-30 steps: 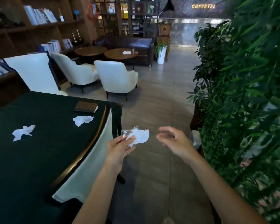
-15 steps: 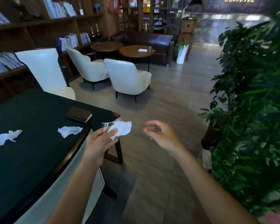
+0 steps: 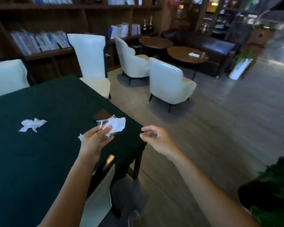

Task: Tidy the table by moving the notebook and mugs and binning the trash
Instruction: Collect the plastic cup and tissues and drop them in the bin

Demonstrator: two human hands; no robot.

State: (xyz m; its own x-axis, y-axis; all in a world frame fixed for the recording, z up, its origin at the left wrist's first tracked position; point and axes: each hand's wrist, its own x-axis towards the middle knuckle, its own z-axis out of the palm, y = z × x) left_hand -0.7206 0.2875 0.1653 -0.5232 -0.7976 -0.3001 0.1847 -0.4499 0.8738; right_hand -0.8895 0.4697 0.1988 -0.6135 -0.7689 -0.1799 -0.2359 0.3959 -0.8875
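A crumpled white paper tissue point(image 3: 117, 126) and a small clear plastic cup point(image 3: 102, 124) are pinched in the left hand point(image 3: 95, 140) at frame centre; the right hand point(image 3: 156, 139) hangs loosely curled, empty. Both look light and crushable (best gripped gently). Another crumpled white tissue point(image 3: 32, 125) and a dark brown notebook point(image 3: 102, 115) lie on the dark green table point(image 3: 39, 161), near its corner; open floor lies right.

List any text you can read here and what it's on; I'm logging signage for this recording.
None can be read in this frame.
Book spines on the shelf: print blurred.
Books further along the shelf: too small and blurred.
Notebook on the table: no lettering visible on its cover.
Tissue in the left hand: blank.
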